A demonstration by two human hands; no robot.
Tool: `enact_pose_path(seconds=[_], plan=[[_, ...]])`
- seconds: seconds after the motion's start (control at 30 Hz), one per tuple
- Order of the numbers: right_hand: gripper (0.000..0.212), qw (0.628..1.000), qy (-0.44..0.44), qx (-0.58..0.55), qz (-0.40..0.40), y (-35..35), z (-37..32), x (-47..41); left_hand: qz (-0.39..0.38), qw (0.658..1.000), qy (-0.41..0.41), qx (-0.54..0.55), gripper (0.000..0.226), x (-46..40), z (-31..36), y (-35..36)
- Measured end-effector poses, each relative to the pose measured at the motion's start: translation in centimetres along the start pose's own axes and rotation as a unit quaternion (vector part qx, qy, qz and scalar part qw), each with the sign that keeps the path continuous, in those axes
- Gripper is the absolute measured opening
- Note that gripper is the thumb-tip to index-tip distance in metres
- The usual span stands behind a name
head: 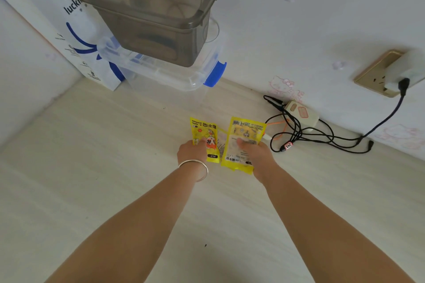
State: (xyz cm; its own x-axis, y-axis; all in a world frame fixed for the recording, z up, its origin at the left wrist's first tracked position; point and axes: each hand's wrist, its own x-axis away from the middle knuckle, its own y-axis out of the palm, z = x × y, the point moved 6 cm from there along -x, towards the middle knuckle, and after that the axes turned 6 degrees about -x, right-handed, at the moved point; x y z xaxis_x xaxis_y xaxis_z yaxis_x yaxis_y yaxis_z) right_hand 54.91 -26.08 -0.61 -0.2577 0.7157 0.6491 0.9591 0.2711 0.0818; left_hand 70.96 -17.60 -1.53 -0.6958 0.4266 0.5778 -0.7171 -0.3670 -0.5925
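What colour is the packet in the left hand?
The left packet is yellow with cartoon print; head view.

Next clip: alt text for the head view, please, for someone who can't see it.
The left hand grips the left packet and the right hand the right packet, both yellow, side by side over a pale surface. Behind them a grey bin sits on a clear box; black cables lie to the right by the wall.

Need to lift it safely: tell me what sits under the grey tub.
The grey tub stands on a clear lidded box with a blue latch. The tub's base covers the middle of that lid, so that part cannot be seen.
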Motion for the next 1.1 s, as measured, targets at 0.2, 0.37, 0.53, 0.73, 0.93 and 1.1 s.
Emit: enact_pose_path(seconds=[0.2,0.37,0.53,0.73,0.93,1.1], plan=[[0.010,0.999,0.029,0.013,-0.032,-0.1,0.1,-1.9,0.004,1.000,-0.030,0.002,0.039,1.2,0.4,1.1],[0.008,0.990,0.105,-0.034,-0.086,0.6,1.0,-1.8,-0.005,0.999,-0.039,0.024,0.032,1.3,0.5,1.5],[0.018,0.979,0.144,-0.108,-0.097,1.2,2.7,-0.4,-0.023,0.995,-0.031,0.091,0.025,2.6,0.7,2.1],[0.016,0.983,0.125,-0.089,-0.105,-1.0,2.9,0.2,-0.020,0.987,-0.021,0.161,0.013,4.3,0.3,2.4],[0.023,0.993,0.055,-0.062,-0.085,-4.1,1.4,1.4,-0.057,0.974,0.053,0.213,0.031,7.3,2.7,2.9],[0.022,0.987,0.045,-0.142,-0.059,-7.3,2.1,4.1,-0.158,0.954,0.048,0.250,0.059,10.4,3.2,4.9]])
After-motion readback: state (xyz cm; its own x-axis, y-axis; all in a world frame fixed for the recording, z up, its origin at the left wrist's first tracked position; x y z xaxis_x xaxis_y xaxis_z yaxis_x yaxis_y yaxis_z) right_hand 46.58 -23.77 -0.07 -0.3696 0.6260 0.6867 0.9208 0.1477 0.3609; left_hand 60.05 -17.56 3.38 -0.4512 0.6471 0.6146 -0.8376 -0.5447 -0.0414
